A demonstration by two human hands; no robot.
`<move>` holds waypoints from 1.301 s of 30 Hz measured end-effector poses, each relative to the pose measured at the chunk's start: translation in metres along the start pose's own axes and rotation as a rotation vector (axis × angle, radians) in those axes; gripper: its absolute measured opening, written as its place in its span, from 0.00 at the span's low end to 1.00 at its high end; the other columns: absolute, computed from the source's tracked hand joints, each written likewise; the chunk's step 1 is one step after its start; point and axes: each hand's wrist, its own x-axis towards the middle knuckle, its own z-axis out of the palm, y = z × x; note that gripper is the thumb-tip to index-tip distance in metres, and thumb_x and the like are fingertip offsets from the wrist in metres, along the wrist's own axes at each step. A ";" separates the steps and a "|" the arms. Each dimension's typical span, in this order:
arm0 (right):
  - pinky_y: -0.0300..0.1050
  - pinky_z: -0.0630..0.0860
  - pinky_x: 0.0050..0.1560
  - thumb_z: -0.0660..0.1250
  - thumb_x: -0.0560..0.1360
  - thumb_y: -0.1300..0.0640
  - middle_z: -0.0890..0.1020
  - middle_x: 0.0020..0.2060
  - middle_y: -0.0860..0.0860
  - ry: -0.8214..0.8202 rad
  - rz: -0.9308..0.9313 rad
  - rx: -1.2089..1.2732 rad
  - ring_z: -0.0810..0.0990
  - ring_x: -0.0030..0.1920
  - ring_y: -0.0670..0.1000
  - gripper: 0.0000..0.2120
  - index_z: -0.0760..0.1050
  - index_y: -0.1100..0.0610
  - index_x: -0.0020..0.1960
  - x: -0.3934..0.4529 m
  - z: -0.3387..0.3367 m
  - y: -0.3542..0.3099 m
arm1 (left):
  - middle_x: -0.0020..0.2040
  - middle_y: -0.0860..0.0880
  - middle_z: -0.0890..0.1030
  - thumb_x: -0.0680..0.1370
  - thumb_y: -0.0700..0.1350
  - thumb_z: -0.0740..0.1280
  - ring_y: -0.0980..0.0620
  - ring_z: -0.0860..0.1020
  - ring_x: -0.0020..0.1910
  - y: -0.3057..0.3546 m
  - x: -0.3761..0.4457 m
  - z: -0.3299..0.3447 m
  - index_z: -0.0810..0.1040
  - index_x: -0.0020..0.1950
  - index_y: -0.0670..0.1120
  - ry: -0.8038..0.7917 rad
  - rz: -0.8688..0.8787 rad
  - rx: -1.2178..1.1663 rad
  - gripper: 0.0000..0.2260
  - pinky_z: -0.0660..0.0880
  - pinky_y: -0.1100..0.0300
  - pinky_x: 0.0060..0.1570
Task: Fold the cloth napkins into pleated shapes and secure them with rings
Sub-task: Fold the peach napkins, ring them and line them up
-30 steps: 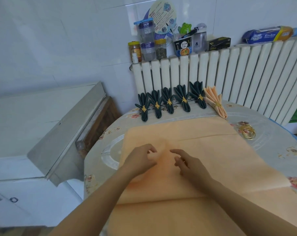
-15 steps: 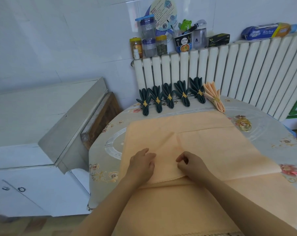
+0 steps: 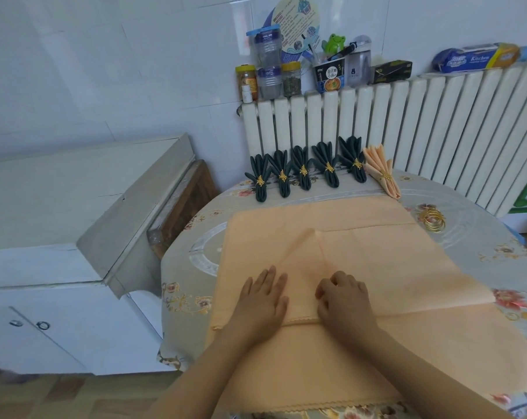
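Napkin [image 3: 362,267], peach cloth, lies spread across the surface [image 3: 189,237] toward its near edge. My left hand [image 3: 263,300] presses flat on it, fingers straight; my right hand [image 3: 343,300] curls beside it, pinching a fold. Gold rings [image 3: 434,220] sit near the right edge.

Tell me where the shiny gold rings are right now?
The gold rings lie in a small pile on the flowered tablecloth, on the right side in the head view, just past the far right corner of the peach napkin and below the radiator.
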 end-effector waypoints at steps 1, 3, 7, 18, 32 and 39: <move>0.48 0.69 0.46 0.67 0.64 0.54 0.75 0.42 0.50 0.049 0.027 -0.051 0.75 0.44 0.55 0.07 0.78 0.50 0.43 -0.005 0.002 0.001 | 0.78 0.51 0.39 0.83 0.54 0.46 0.54 0.39 0.77 -0.001 -0.001 0.000 0.42 0.78 0.53 -0.004 0.001 0.002 0.24 0.38 0.52 0.74; 0.47 0.67 0.43 0.65 0.61 0.49 0.76 0.38 0.49 0.133 0.045 -0.118 0.76 0.38 0.54 0.08 0.79 0.47 0.39 -0.014 0.005 0.007 | 0.78 0.51 0.39 0.83 0.53 0.46 0.54 0.37 0.76 -0.003 -0.001 0.000 0.43 0.78 0.52 -0.003 0.006 0.000 0.25 0.37 0.52 0.74; 0.48 0.70 0.42 0.57 0.66 0.43 0.76 0.40 0.48 0.145 0.051 -0.084 0.76 0.40 0.53 0.13 0.79 0.43 0.43 -0.026 0.008 0.012 | 0.79 0.50 0.41 0.82 0.48 0.49 0.54 0.38 0.77 0.004 0.009 -0.011 0.46 0.79 0.47 -0.039 0.058 0.016 0.26 0.35 0.53 0.74; 0.46 0.65 0.46 0.59 0.66 0.42 0.76 0.42 0.46 0.108 0.056 -0.021 0.76 0.44 0.51 0.12 0.77 0.42 0.44 -0.027 0.008 0.015 | 0.79 0.47 0.45 0.82 0.46 0.46 0.52 0.43 0.77 0.057 0.113 -0.018 0.45 0.78 0.43 -0.009 0.041 -0.061 0.24 0.39 0.52 0.75; 0.45 0.64 0.56 0.60 0.77 0.49 0.75 0.57 0.49 -0.050 0.028 -0.023 0.70 0.60 0.54 0.14 0.76 0.47 0.60 0.054 -0.020 0.076 | 0.79 0.51 0.47 0.82 0.47 0.46 0.56 0.45 0.77 0.059 0.122 0.000 0.48 0.78 0.46 0.105 0.006 -0.066 0.24 0.41 0.55 0.75; 0.51 0.59 0.64 0.53 0.76 0.63 0.67 0.69 0.53 -0.109 0.211 -0.236 0.63 0.66 0.57 0.23 0.64 0.54 0.70 0.131 -0.027 0.155 | 0.79 0.52 0.47 0.82 0.48 0.46 0.57 0.45 0.77 0.063 0.122 0.000 0.47 0.79 0.48 0.126 0.015 -0.075 0.24 0.41 0.55 0.75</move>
